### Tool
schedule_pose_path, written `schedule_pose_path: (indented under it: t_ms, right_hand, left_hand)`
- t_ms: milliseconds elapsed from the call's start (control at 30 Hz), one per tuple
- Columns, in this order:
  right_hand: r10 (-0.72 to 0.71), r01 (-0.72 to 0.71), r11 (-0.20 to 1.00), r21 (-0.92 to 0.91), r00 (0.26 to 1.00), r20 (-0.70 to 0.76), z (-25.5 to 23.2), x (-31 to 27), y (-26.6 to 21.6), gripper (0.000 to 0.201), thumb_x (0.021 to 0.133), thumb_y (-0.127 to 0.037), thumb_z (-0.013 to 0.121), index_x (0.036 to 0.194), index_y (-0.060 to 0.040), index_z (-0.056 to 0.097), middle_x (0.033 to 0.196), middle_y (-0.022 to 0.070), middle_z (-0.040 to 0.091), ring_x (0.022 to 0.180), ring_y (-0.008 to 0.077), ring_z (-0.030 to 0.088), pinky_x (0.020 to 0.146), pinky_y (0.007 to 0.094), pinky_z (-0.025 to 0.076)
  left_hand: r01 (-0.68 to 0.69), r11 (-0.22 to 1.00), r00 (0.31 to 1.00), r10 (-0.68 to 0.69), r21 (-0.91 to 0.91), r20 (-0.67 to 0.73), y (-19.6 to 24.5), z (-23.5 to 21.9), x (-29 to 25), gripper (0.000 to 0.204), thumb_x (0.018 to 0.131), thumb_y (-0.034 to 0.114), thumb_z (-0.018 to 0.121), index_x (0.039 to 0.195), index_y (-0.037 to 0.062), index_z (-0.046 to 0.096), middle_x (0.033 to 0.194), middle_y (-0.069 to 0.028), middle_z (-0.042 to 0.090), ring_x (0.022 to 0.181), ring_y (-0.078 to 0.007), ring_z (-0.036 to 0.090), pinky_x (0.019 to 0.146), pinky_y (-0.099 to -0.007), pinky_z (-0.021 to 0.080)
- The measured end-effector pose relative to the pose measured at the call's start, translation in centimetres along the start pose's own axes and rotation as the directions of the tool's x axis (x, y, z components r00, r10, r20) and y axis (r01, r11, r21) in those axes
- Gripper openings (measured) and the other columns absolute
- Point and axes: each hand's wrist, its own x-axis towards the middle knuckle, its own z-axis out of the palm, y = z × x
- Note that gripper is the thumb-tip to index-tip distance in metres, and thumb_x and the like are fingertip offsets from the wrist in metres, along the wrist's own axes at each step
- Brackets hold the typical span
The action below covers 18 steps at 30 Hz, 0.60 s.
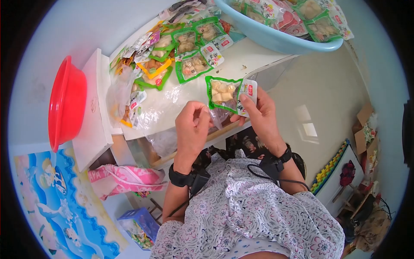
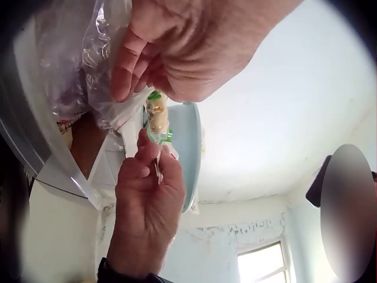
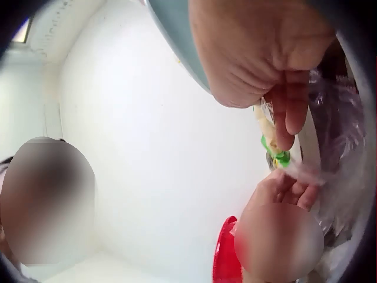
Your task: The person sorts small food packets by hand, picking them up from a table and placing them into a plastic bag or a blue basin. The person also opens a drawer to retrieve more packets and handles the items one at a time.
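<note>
My right hand (image 1: 264, 118) pinches the printed end of a vacuum-sealed food packet (image 1: 223, 93), with thumb on top. Green borders the packet, and pale chunks show through its clear window. Close to the packet's left side, my left hand (image 1: 192, 127) has its fingers curled at a clear plastic bag (image 1: 161, 140). Thin film runs from those fingers toward the packet. In the left wrist view the packet (image 2: 158, 115) appears edge-on between both hands. The right wrist view shows the left hand (image 3: 277, 197) below the packet, with film at its fingertips.
Similar packets (image 1: 194, 64) lie heaped on the white table (image 1: 166, 101). A light blue basin (image 1: 276, 36) holding more packets stands at the back right. A red basin (image 1: 69, 103) is at the left, and an open drawer (image 1: 155, 157) lies below the table edge.
</note>
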Motion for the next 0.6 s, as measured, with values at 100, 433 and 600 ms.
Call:
schedule_pose_path:
  t_ms: [100,433,600]
  right_hand:
    - [-0.015,0.018,0.995,-0.096,1.0,0.026,-1.5,0.1,0.6,0.03,0.107,-0.017,0.058,0.13,0.002,0.058,0.103,0.0082,0.071,0.067,0.0164,0.073,0.05,0.0238,0.051]
    - [-0.034,0.034,0.999,-0.018,0.999,-0.032,-0.9,0.2,-1.2,0.027,0.108,-0.019,0.056,0.123,0.0024,0.061,0.098,0.0097,0.072,0.067,0.0167,0.072,0.051,0.0252,0.051]
    - [-0.1,0.098,0.995,-0.024,0.992,-0.082,-0.6,0.0,-0.5,0.026,0.108,-0.018,0.055,0.121,0.0027,0.061,0.098,0.0098,0.072,0.069,0.0165,0.072,0.053,0.025,0.051]
  left_hand:
    - [-0.056,0.997,0.997,0.058,0.048,-0.054,0.2,-1.0,-0.3,0.009,0.104,0.009,0.06,0.1,0.0012,0.061,0.082,-0.0014,0.064,0.07,-0.0078,0.061,0.062,-0.0234,0.051]
    - [-0.066,0.974,0.992,0.087,0.216,-0.091,-0.4,-1.1,0.2,0.013,0.096,0.01,0.07,0.101,0.0019,0.061,0.086,-0.0068,0.061,0.069,-0.0141,0.057,0.061,-0.0302,0.046]
    - [-0.197,0.689,0.939,0.338,0.697,-0.068,1.0,0.2,1.8,0.029,0.093,0.027,0.075,0.1,0.0033,0.06,0.083,-0.0112,0.064,0.066,-0.0245,0.062,0.061,-0.0384,0.049]
